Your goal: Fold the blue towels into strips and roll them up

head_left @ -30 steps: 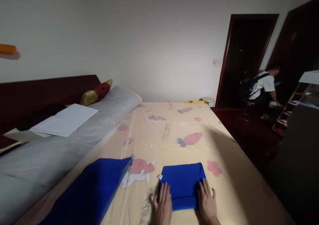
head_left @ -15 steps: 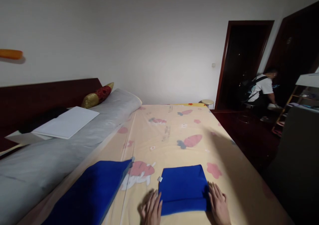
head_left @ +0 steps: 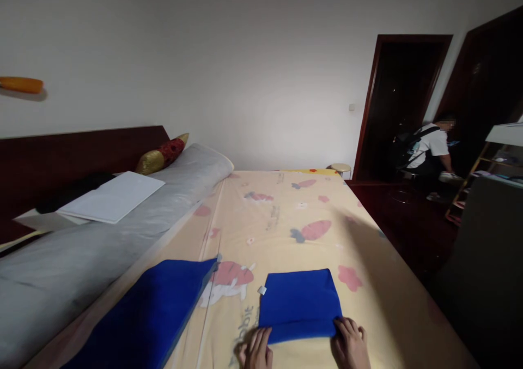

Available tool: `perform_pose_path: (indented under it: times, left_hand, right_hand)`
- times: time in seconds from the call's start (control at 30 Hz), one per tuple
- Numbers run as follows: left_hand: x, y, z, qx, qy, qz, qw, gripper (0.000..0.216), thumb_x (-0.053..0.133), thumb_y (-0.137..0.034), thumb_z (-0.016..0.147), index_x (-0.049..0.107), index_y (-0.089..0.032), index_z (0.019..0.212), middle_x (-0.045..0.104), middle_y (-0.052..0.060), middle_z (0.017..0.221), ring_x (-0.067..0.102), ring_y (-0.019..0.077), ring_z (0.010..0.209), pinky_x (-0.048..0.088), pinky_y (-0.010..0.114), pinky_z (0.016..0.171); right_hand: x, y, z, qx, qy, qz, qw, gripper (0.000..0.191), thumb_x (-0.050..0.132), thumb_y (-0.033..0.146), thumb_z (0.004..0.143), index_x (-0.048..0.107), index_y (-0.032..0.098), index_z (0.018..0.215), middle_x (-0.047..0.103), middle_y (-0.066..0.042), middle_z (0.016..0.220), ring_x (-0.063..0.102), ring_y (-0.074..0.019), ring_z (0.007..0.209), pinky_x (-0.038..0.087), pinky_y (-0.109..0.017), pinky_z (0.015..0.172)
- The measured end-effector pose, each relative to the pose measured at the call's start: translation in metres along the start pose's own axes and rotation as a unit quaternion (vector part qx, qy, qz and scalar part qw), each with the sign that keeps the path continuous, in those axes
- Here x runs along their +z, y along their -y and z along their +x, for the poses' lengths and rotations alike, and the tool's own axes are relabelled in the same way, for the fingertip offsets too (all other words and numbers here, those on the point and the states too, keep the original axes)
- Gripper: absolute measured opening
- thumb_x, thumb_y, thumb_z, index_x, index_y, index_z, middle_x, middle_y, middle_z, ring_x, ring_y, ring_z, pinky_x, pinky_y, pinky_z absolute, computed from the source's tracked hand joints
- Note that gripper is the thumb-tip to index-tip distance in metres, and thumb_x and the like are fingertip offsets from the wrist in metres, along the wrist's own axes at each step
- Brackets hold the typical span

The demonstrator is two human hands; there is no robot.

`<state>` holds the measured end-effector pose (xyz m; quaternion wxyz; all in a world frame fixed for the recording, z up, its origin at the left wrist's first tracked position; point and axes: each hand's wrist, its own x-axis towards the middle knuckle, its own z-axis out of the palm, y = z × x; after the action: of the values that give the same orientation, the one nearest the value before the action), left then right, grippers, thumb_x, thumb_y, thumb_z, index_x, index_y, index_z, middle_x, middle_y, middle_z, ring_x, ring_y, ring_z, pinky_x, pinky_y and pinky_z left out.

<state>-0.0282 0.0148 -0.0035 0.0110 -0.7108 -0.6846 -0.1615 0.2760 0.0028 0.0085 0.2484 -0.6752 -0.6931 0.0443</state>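
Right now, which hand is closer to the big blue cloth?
Left. The left hand is just right of the big blue cloth; the right hand is farther off, at the other corner of the small folded cloth.

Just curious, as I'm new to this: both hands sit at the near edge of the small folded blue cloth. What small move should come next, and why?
Probably pinch the near corners and fold that edge over to the far edge. The left hand and right hand each rest at a near corner of the folded blue cloth, which lies flat on the bed sheet.
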Motion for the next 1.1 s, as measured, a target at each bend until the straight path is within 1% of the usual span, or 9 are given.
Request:
perform_pose_path:
  times: [0.23,0.37,0.43,0.57,0.7,0.77,0.87,0.97,1.1]
  left_hand:
    - [-0.050,-0.021,0.047,-0.020,0.123,-0.003,0.992,0.044,0.039,-0.011,0.079,0.063,-0.025,0.114,0.066,0.004,0.124,0.048,0.0185,0.126,0.020,0.043,0.111]
    - [-0.053,-0.022,0.047,-0.041,0.172,0.017,0.984,0.044,0.038,-0.008,0.078,0.067,-0.020,0.107,0.072,0.009,0.110,0.058,0.0228,0.114,0.024,0.048,0.109]
    - [-0.047,-0.026,0.040,-0.050,0.173,0.027,0.983,0.048,0.035,-0.006,0.078,0.066,-0.018,0.112,0.070,0.012,0.117,0.055,0.0257,0.120,0.025,0.052,0.109]
    - [-0.022,-0.050,0.024,0.026,0.105,0.006,0.994,0.057,0.034,-0.005,0.077,0.057,-0.023,0.127,0.057,0.006,0.137,0.044,0.0227,0.132,0.029,0.047,0.113]
    - [-0.001,-0.070,0.013,0.225,0.035,-0.031,0.973,0.057,0.037,-0.016,0.085,0.037,-0.030,0.141,0.051,-0.004,0.142,0.047,0.0140,0.130,0.042,0.031,0.107]
    - [0.001,-0.064,0.010,0.271,-0.007,-0.019,0.962,0.058,0.038,-0.025,0.090,0.022,-0.033,0.145,0.047,-0.007,0.145,0.047,0.0113,0.129,0.041,0.028,0.106]
    - [-0.003,-0.033,0.006,0.257,-0.058,0.016,0.965,0.061,0.040,-0.029,0.091,0.013,-0.034,0.146,0.047,-0.008,0.144,0.048,0.0091,0.128,0.041,0.024,0.104]
    - [-0.004,-0.007,0.004,0.230,-0.067,0.034,0.970,0.056,0.040,-0.032,0.092,0.021,-0.033,0.145,0.050,-0.006,0.142,0.049,0.0106,0.128,0.041,0.025,0.103]
    - [0.006,-0.026,0.009,0.179,-0.082,0.033,0.980,0.041,0.038,-0.030,0.092,0.050,-0.029,0.132,0.061,-0.002,0.132,0.056,0.0158,0.121,0.045,0.032,0.100]
  right_hand:
    - [-0.034,0.008,0.032,0.038,0.078,-0.013,0.996,0.024,0.043,0.033,0.085,0.064,0.026,0.094,0.061,-0.006,0.115,0.050,-0.0254,0.110,0.030,-0.046,0.098]
    - [-0.035,0.007,0.029,0.053,0.116,-0.046,0.991,0.024,0.043,0.030,0.081,0.065,0.025,0.089,0.059,-0.008,0.119,0.049,-0.0264,0.114,0.028,-0.049,0.101]
    - [-0.029,0.010,0.024,0.079,0.107,-0.068,0.989,0.027,0.045,0.027,0.077,0.065,0.024,0.096,0.059,-0.009,0.123,0.048,-0.0281,0.117,0.027,-0.051,0.102]
    - [-0.001,0.031,0.015,0.036,0.031,-0.056,0.997,0.049,0.049,0.024,0.074,0.057,0.025,0.122,0.052,-0.008,0.137,0.044,-0.0288,0.126,0.028,-0.049,0.106]
    - [0.021,0.045,0.008,-0.142,0.080,0.022,0.986,0.052,0.042,0.031,0.087,0.041,0.033,0.139,0.045,0.002,0.145,0.044,-0.0227,0.130,0.034,-0.041,0.107]
    - [0.020,0.040,0.004,-0.177,0.090,0.038,0.979,0.053,0.038,0.036,0.092,0.030,0.033,0.144,0.040,0.002,0.147,0.041,-0.0217,0.133,0.034,-0.040,0.109]
    - [0.009,0.019,0.001,-0.155,0.069,0.039,0.985,0.052,0.036,0.044,0.095,0.029,0.030,0.145,0.040,-0.001,0.147,0.039,-0.0227,0.134,0.031,-0.041,0.111]
    - [-0.001,0.002,0.001,-0.093,0.061,0.027,0.993,0.048,0.032,0.045,0.096,0.038,0.030,0.141,0.044,-0.002,0.144,0.039,-0.0245,0.134,0.029,-0.048,0.112]
    - [0.005,0.024,0.009,-0.052,0.049,0.009,0.997,0.043,0.032,0.038,0.096,0.052,0.027,0.132,0.049,-0.005,0.140,0.040,-0.0266,0.133,0.027,-0.053,0.111]
